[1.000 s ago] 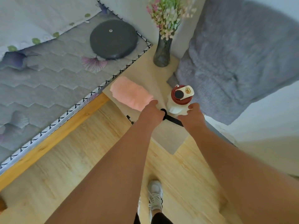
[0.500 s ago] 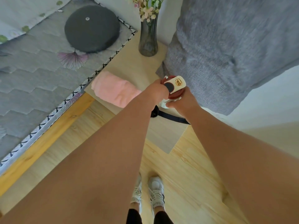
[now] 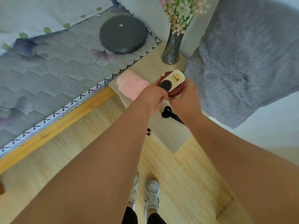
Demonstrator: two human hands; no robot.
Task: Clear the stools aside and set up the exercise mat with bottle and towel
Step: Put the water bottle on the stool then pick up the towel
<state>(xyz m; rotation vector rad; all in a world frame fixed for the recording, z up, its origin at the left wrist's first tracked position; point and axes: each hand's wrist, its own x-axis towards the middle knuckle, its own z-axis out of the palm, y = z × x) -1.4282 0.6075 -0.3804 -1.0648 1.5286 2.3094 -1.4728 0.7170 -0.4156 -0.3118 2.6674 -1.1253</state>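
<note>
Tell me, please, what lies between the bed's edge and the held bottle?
In the head view, the pink towel lies on the table, beside the bottle.

Seen from above: bare forearms lead to the left hand (image 3: 153,97) and right hand (image 3: 186,98). Well below the hands, pale grey-and-white lace-up trainers (image 3: 152,194) with white laces, the right tongue carrying a small dark mark too small to read. Black close-fitting legwear (image 3: 129,215) covers the legs at the ankles.
</note>
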